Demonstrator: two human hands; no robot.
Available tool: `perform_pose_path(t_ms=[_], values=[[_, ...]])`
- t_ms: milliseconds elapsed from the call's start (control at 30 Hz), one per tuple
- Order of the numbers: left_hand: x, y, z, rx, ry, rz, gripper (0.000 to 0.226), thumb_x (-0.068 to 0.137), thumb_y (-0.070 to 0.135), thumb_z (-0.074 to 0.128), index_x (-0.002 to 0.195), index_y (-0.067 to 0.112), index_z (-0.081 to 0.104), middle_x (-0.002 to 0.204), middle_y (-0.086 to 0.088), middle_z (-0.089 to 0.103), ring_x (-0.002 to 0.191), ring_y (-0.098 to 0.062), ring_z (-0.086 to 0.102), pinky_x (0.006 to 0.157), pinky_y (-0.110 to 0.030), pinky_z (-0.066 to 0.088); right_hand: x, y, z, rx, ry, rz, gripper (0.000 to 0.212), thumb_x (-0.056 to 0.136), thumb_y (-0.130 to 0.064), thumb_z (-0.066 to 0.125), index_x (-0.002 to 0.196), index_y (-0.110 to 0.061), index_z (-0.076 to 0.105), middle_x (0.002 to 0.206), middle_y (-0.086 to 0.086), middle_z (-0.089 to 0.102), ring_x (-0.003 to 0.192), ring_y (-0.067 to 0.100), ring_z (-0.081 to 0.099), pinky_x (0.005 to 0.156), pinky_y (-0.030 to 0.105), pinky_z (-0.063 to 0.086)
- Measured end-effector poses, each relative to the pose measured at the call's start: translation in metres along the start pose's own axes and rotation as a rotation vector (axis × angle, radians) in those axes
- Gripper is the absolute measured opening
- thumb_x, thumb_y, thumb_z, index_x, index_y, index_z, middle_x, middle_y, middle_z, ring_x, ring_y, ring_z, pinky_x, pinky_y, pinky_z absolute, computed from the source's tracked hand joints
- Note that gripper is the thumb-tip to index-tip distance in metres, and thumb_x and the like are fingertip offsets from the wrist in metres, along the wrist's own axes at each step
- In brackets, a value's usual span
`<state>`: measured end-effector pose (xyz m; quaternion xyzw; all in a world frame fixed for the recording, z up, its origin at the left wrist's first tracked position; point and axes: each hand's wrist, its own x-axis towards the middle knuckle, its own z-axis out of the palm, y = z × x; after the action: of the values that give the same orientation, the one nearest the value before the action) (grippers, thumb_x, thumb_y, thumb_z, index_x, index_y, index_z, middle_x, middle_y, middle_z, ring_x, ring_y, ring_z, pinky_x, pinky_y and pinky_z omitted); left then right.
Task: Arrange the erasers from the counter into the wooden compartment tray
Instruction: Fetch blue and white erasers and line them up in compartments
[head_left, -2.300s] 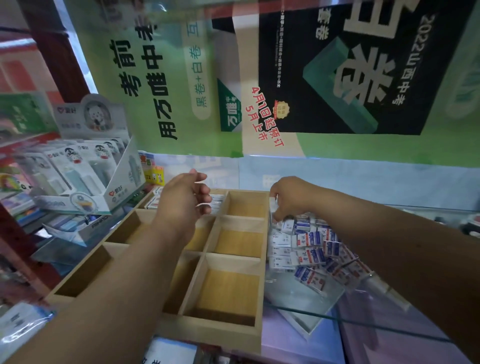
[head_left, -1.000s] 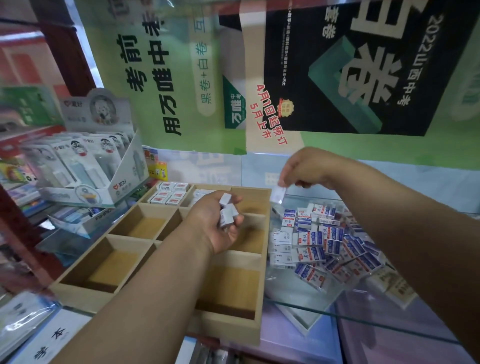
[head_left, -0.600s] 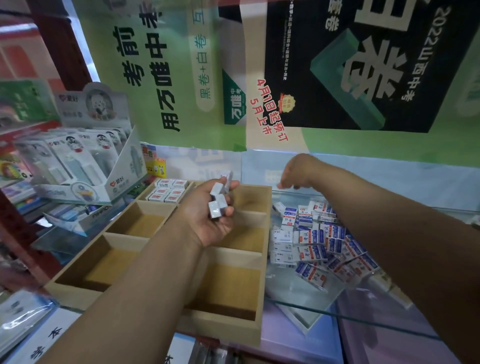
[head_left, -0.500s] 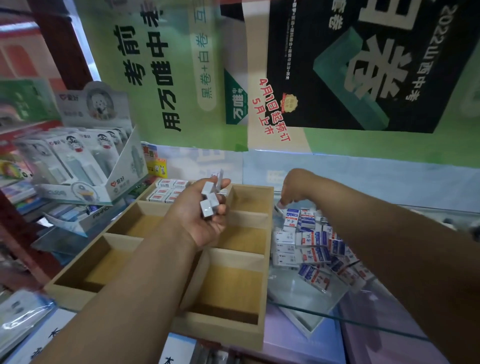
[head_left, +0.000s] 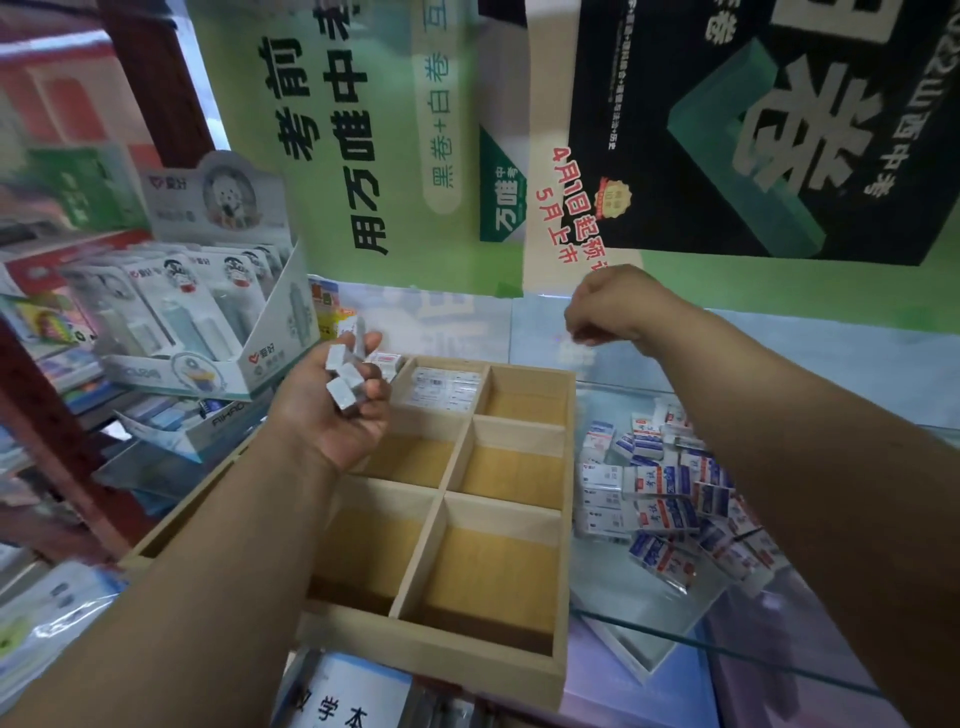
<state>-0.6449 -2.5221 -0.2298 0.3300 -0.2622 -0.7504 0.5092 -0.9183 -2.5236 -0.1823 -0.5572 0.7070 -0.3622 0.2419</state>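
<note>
left hand (head_left: 340, 402): several erasers (head_left: 343, 371) held, palm up, above tray (head_left: 511, 434) at 10 o'clock | right hand (head_left: 605, 306): fingers curled, raised, contents not discernible | eraser pile (head_left: 662, 496): on surface at tray's 3 o'clock

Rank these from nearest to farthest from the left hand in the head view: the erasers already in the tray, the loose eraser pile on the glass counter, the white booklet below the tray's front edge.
Measured from the left hand:
1. Erasers in the tray, just to its right, in a far compartment.
2. Loose eraser pile, farther right on the glass counter.
3. White booklet, down at the frame's bottom edge.
</note>
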Motion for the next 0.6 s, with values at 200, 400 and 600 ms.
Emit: perform_pose_path(t_ms=[200, 400, 600], values=[[0.007, -0.009, -0.012, -0.192, 0.022, 0.108, 0.020, 0.098, 0.032, 0.043, 0.088, 0.020, 0.056, 0.047, 0.008, 0.040, 0.034, -0.005, 0.036, 0.034, -0.012, 0.024, -0.007, -0.036, 0.075, -0.089, -0.089, -0.289, 0.013, 0.069, -0.009, 0.081, 0.071, -0.012, 0.068, 0.069, -0.006, 0.063, 0.067, 0.010, 0.057, 0.065, 0.022, 0.045], [0.009, -0.009, -0.019, -0.277, 0.019, 0.103, 0.021, 0.098, 0.029, 0.043, 0.087, 0.017, 0.056, 0.049, 0.006, 0.041, 0.035, -0.005, 0.040, 0.034, -0.011, 0.025, 0.002, -0.032, 0.133, -0.276, -0.120, -0.319, 0.017, 0.074, -0.013, 0.079, 0.067, -0.017, 0.064, 0.088, 0.004, 0.069, 0.083, 0.017, 0.061, 0.068, 0.023, 0.044], [0.015, -0.008, -0.020, -0.256, 0.052, 0.095, 0.021, 0.098, 0.032, 0.045, 0.093, 0.015, 0.057, 0.049, 0.005, 0.041, 0.038, -0.006, 0.040, 0.038, -0.013, 0.026, 0.012, -0.028, 0.150, -0.374, -0.131, -0.278, 0.008, 0.077, -0.007, 0.073, 0.080, 0.000, 0.070, 0.096, 0.013, 0.070, 0.094, 0.027, 0.065, 0.082, 0.037, 0.054]])
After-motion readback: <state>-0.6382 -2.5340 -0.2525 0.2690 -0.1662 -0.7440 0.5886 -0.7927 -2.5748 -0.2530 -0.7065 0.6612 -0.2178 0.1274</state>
